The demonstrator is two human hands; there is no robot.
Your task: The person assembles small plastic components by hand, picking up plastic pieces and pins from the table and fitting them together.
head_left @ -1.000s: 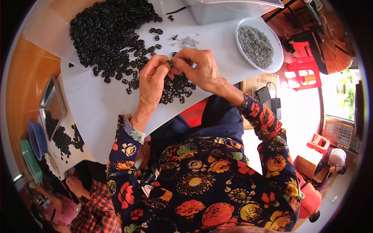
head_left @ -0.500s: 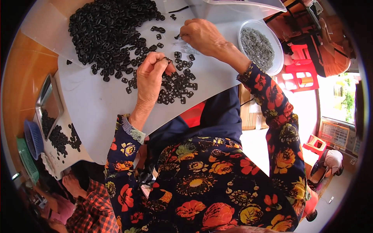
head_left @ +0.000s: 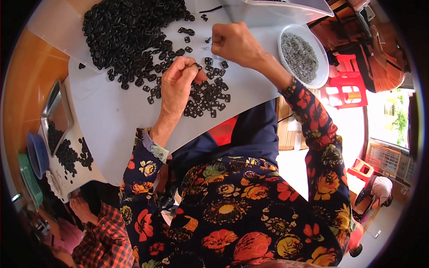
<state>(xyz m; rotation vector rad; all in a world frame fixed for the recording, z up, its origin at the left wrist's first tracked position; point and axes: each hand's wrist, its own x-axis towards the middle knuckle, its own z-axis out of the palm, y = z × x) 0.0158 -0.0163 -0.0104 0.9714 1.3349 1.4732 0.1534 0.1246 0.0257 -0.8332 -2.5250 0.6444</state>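
My left hand (head_left: 178, 85) is closed in a pinch, with a small black plastic piece (head_left: 198, 66) between thumb and fingertips. Under and beside it lie loose black two-hole pieces (head_left: 207, 99), shaped like small cord-lock parts. To the right, my right hand (head_left: 237, 43) hovers over the table with its fingers curled in. Whatever it may hold is hidden behind the knuckles. By its fingertips are a tiny dark piece (head_left: 208, 40) and some small pale bits, partly covered by the hand.
A large heap of black plastic pieces (head_left: 129, 35) covers the far left of the pale table (head_left: 100, 129). A round tub of small grey springs (head_left: 299, 58) stands at the right. Beyond the left edge are a metal tray (head_left: 58, 118) and a blue basket (head_left: 37, 156). Other people sit nearby.
The view has shifted slightly, so the table things sit a little farther right. My right hand's fingers have curled in more, clear of the tiny dark piece. The left hand keeps its pinch.
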